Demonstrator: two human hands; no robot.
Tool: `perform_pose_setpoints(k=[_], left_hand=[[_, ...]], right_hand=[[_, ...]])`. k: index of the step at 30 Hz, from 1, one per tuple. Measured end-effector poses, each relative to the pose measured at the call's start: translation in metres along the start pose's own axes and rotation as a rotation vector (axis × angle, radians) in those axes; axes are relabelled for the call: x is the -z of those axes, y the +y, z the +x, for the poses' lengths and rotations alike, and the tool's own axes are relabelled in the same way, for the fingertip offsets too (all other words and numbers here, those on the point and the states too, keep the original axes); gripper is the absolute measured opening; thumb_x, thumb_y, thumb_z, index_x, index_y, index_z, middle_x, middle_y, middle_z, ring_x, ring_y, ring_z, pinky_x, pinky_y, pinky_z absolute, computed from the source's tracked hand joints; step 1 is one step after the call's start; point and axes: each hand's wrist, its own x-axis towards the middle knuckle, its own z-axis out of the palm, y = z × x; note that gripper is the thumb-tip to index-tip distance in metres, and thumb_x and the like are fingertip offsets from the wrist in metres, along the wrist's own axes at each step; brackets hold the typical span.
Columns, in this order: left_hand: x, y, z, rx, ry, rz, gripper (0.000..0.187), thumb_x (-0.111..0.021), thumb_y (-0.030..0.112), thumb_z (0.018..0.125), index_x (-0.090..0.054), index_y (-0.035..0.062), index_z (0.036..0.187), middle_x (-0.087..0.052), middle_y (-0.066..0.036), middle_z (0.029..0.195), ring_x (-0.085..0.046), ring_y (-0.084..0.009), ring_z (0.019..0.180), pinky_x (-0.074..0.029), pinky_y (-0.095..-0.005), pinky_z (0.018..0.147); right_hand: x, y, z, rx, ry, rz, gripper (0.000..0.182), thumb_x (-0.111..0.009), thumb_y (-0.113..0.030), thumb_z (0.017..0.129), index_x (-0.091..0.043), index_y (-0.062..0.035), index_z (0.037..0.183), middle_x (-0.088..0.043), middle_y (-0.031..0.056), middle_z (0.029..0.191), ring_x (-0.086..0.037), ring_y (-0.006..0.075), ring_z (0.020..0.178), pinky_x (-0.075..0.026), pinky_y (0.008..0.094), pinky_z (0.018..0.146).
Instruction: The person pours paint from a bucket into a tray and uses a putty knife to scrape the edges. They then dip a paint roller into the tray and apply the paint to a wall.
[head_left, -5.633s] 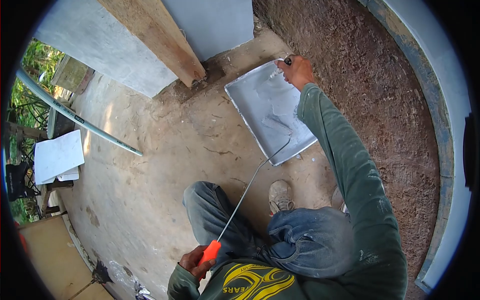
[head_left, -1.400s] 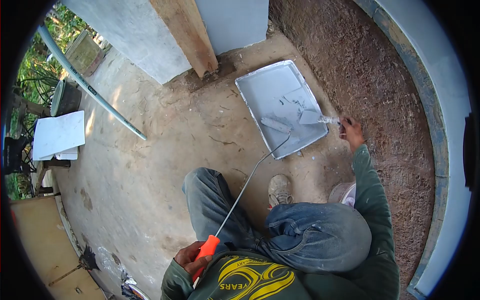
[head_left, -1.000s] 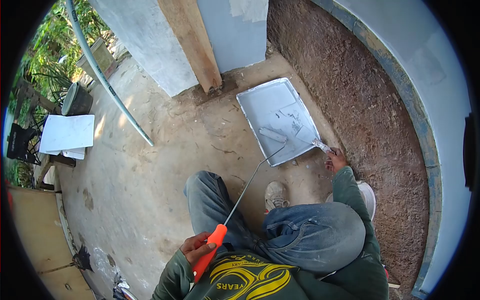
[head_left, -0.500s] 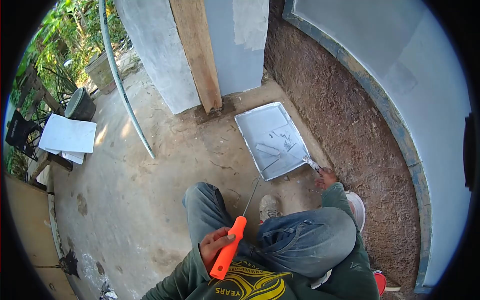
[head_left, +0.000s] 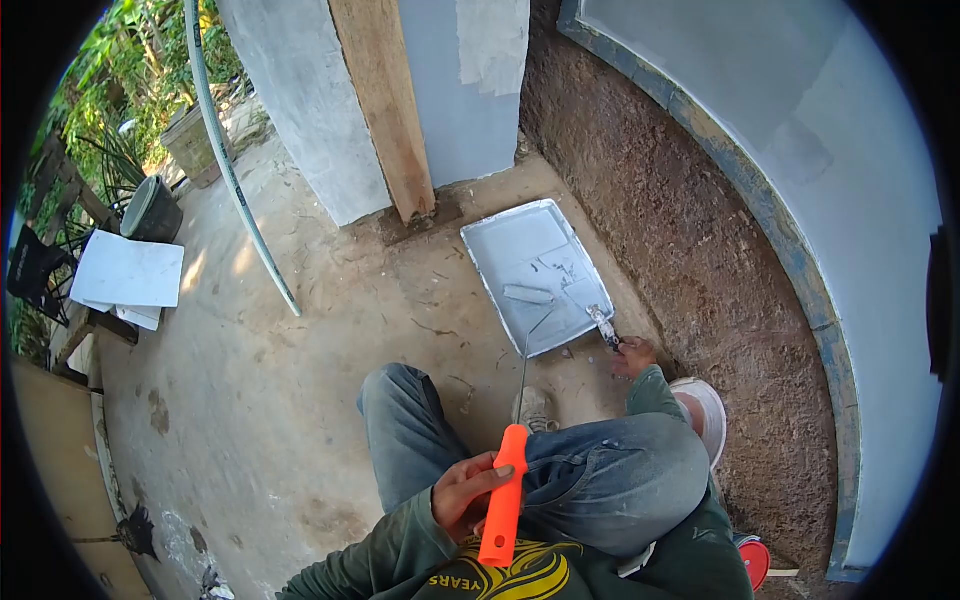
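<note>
My left hand (head_left: 468, 492) is closed round the orange handle of a paint roller (head_left: 507, 500), held over my lap. Its thin wire rod reaches forward to the roller cover (head_left: 529, 294), which lies in a shallow paint tray (head_left: 480, 262) coated in pale grey paint. At the tray's near right corner, my right hand (head_left: 634, 357) grips the handle of a paint-smeared scraper (head_left: 603, 326). The scraper's front end is over the tray, where it blends with the paint. Darker streaks mark the tray floor beside it.
A grey pillar with a wooden post (head_left: 385, 110) stands beyond the tray, and a rough brown wall base (head_left: 690, 220) runs along the right. A white bucket (head_left: 708, 415) is by my right knee. A hose (head_left: 225, 150) hangs at left, near white sheets (head_left: 128, 270) and a dark bucket (head_left: 152, 210).
My left hand has moved right with the roller handle, which now points more steeply forward. The roller cover stays in the tray, and my right hand keeps the scraper at the tray's corner.
</note>
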Motion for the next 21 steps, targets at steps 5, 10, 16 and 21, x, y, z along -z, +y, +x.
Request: perform_pose_setpoints(k=[5,10,16,21], left_hand=[[-0.038,0.011,0.026,0.040,-0.128,-0.007,0.033,-0.056,0.030,0.097,-0.052,0.0044,0.116,-0.064,-0.013,0.081,-0.049,-0.0132,0.043,-0.038,-0.0246,0.041],[-0.091,0.014,0.073,0.044,-0.197,0.021,0.036,-0.053,0.036,0.098,-0.052,0.0066,0.118,-0.060,-0.007,0.095,-0.052,-0.0120,0.050,-0.035,-0.0250,0.041],[-0.133,0.026,0.129,0.036,-0.354,0.038,0.031,-0.051,0.036,0.097,-0.051,0.0076,0.110,-0.059,-0.006,0.083,-0.051,-0.0113,0.046,-0.035,-0.0245,0.038],[-0.137,0.005,0.187,0.076,-0.396,0.154,0.028,-0.052,0.031,0.096,-0.054,0.0068,0.110,-0.057,-0.007,0.069,-0.048,-0.0126,0.036,-0.034,-0.0269,0.032]], right_hand=[[0.018,-0.089,-0.063,0.301,-0.007,-0.604,0.041,-0.056,-0.031,0.095,-0.052,-0.0103,0.130,-0.066,0.0125,0.099,-0.069,0.0218,0.082,-0.057,0.0368,0.062],[0.017,-0.234,-0.252,0.206,-0.452,-0.461,0.052,-0.049,-0.046,0.099,-0.045,-0.0074,0.134,-0.064,0.0106,0.092,-0.067,0.0170,0.078,-0.056,0.0311,0.061],[0.026,-0.302,-0.358,0.061,-0.636,-0.628,0.064,-0.051,-0.043,0.098,-0.029,-0.0086,0.148,-0.064,0.0145,0.101,-0.069,0.0203,0.082,-0.059,0.0333,0.063],[0.047,-0.300,-0.343,-0.088,-0.620,-0.701,0.066,-0.053,-0.020,0.093,-0.022,-0.0095,0.151,-0.062,0.0173,0.110,-0.071,0.0239,0.077,-0.062,0.0364,0.059]])
